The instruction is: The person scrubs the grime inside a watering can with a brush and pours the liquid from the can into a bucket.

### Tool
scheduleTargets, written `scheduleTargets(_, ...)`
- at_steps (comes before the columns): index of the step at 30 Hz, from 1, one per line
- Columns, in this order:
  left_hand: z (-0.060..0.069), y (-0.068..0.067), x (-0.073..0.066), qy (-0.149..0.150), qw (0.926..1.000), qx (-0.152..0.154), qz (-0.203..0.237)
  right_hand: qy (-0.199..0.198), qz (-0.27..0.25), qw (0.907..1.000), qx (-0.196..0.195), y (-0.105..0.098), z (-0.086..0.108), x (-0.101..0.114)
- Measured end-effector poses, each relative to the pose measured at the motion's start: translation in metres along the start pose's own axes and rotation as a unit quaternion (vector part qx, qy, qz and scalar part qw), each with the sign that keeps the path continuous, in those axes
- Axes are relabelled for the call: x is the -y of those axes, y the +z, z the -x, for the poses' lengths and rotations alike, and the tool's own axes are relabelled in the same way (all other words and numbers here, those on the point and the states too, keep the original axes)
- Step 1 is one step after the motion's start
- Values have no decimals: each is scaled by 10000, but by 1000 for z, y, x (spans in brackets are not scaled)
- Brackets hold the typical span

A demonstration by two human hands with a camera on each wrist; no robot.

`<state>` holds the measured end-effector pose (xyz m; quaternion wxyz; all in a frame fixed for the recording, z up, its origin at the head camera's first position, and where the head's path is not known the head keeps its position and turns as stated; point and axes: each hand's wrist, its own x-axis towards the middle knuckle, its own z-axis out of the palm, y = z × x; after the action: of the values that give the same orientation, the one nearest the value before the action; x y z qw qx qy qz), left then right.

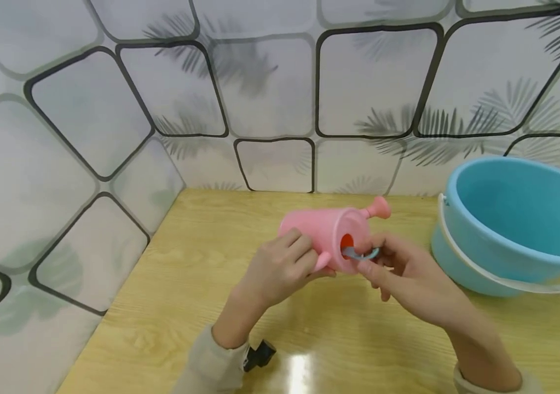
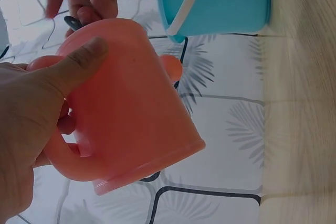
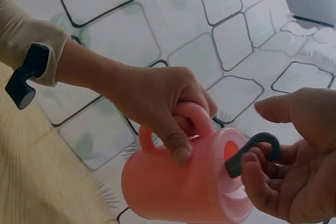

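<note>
A pink watering can (image 1: 311, 225) lies tilted on its side above the table, its round opening turned toward my right hand. My left hand (image 1: 280, 268) grips its handle; in the left wrist view the thumb of that hand (image 2: 31, 114) presses on the can's wall (image 2: 126, 98). With curled fingers my right hand (image 1: 408, 279) holds a small blue-grey hooked piece (image 1: 358, 254), whose straight end is at the can's opening. The right wrist view shows this hooked piece (image 3: 254, 153) at the fingers of my right hand (image 3: 299, 156), its thumb lifted off it.
On the right of the wooden table (image 1: 171, 284) stands a large blue bucket (image 1: 481, 257) with a white handle (image 1: 477, 279). Patterned wall covering (image 1: 270, 82) rises behind the table and on the left. A black device (image 1: 260, 354) is on the left wrist.
</note>
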<state>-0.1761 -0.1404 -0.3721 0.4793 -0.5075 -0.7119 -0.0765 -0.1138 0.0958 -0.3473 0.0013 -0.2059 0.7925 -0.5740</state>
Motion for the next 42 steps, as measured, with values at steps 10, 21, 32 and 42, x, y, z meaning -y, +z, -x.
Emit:
scheduleTargets(10, -2, -1, -6, -23, 9995, 42, -309, -300, 2017, 9454, -2543, 27, -12, -12)
scheduleTargets(21, -5, 6, -14, -180, 9994, -69, -284, -1926, 3749, 8662, -2685, 27, -19, -23)
scheduleTargets(32, -2, 8, -20, -135, 9993, 14, -338, -2257, 4627, 8094, -2824, 31, 2, 3)
scheduleTargets(42, -4, 6, -27, -358, 9994, -19, -24, -2240, 4757, 8048, -2755, 28, 6, -2)
